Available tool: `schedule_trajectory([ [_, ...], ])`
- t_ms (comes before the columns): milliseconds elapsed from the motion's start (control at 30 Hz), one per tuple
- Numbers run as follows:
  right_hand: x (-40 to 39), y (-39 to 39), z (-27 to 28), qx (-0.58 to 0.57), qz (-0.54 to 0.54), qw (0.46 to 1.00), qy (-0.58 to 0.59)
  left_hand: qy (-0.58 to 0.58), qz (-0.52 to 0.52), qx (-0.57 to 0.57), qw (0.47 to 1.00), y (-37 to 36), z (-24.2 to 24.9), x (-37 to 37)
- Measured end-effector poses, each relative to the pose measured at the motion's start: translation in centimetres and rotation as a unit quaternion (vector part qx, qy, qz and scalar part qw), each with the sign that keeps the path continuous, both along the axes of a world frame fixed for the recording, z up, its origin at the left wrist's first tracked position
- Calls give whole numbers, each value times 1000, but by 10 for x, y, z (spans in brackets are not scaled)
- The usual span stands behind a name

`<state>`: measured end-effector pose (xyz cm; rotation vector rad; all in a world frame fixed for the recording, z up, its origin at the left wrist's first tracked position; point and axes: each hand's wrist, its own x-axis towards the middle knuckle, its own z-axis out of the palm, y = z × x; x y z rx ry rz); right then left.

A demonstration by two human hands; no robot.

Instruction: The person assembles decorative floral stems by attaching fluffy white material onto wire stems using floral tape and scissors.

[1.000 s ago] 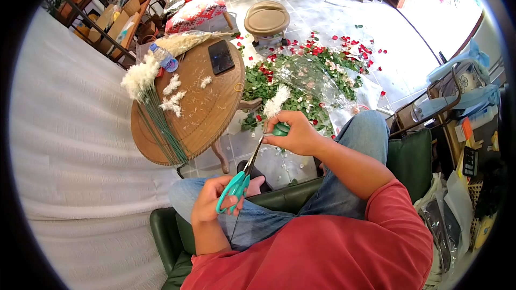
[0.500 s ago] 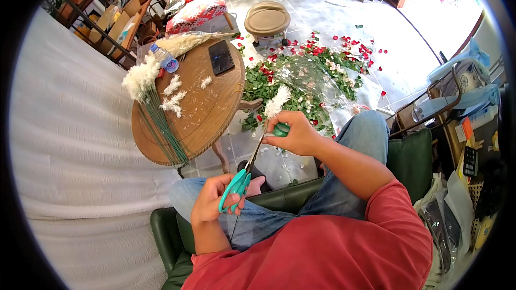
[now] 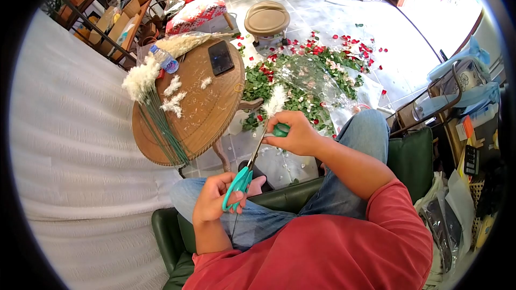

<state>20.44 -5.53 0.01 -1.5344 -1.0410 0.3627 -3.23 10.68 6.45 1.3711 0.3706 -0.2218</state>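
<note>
My left hand (image 3: 210, 202) is wrapped round the turquoise handles of a pair of scissors (image 3: 239, 187), whose blades point up toward the fingers of my right hand. A thin dark stem runs down below the left hand over the jeans. Between the thumb and fingers of my right hand (image 3: 301, 135) is the stem of a fluffy white plume (image 3: 276, 100), its head upright above the fingertips. A roll of green tape (image 3: 280, 130) sits in the same hand. The scissor tips lie right by the stem, just under the right thumb.
On the round wooden table (image 3: 207, 107) at left lie white plumes with green stems (image 3: 161, 123), a water bottle (image 3: 165, 59) and a phone (image 3: 221, 58). Leaves and red petals (image 3: 301, 75) cover the floor ahead, before a stool (image 3: 267, 19). A green armchair (image 3: 409, 156) surrounds me.
The scissors and my left hand have shifted very slightly up and right. The white plume has turned a little in my right fingers.
</note>
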Motion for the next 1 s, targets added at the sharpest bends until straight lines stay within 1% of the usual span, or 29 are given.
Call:
schedule_trajectory([
  [33, 0, 0, 1, -14, 0, 1000, 0, 2, 2, -2, 1000, -1, 1, 0],
  [167, 1, 0, -1, 0, 0, 1000, -9, -4, 6, -2, 1000, -1, -2, -2],
  [233, 0, -1, 5, -25, 24, 996, 82, -7, 6, 0, 1000, -2, -2, -3],
  [267, 0, 0, 3, -25, 24, 996, 82, -11, 5, 3, 1000, -2, -2, -4],
  [333, 1, 3, -4, 36, 50, 990, 131, -33, 0, -1, 999, 0, -8, -9],
  [367, 2, 5, -6, 36, 49, 990, 129, -54, -5, -4, 999, 2, -10, -10],
  [400, 1, 6, -8, 49, 67, 981, 174, -54, -5, -3, 998, 4, -10, -12],
  [433, 1, 7, -9, 61, 84, 970, 219, -73, 6, 19, 997, 8, -9, -13],
  [467, 2, 6, -9, 62, 84, 970, 217, -92, 17, 42, 995, 13, -8, -15],
  [500, 1, 5, -8, 49, 83, 973, 210, -127, 59, 44, 989, 26, -20, -14],
  [533, 0, 5, -7, 34, 85, 975, 204, -121, 112, 78, 983, 35, -21, -6],
  [567, -1, 5, -6, 34, 92, 974, 202, -116, 168, 113, 972, 45, -20, 8],
  [600, -1, 5, -6, 29, 82, 974, 207, -83, 212, 222, 948, 54, -28, 24],
  [633, -2, 6, -6, 24, 73, 974, 211, -47, 255, 328, 908, 66, -38, 41],
  [667, -4, 7, -7, 24, 85, 974, 208, -40, 232, 505, 830, 78, -45, 57],
  [700, -5, 8, -10, 26, 77, 972, 221, -44, 200, 583, 786, 79, -39, 72],
  [733, -4, 10, -14, 30, 67, 970, 232, -45, 211, 585, 782, 81, -38, 85],
  [800, -4, 11, -22, 44, 73, 970, 226, 18, 163, 712, 682, 86, -46, 109],
  [867, -2, 9, -23, 34, 56, 969, 236, 2, 184, 704, 686, 90, -62, 119],
  [933, 0, 9, -21, 40, 47, 968, 242, -13, 199, 695, 691, 83, -65, 123],
  [1000, -1, 10, -21, 119, 14, 957, 266, -178, 208, 682, 678, 68, -72, 114],
])
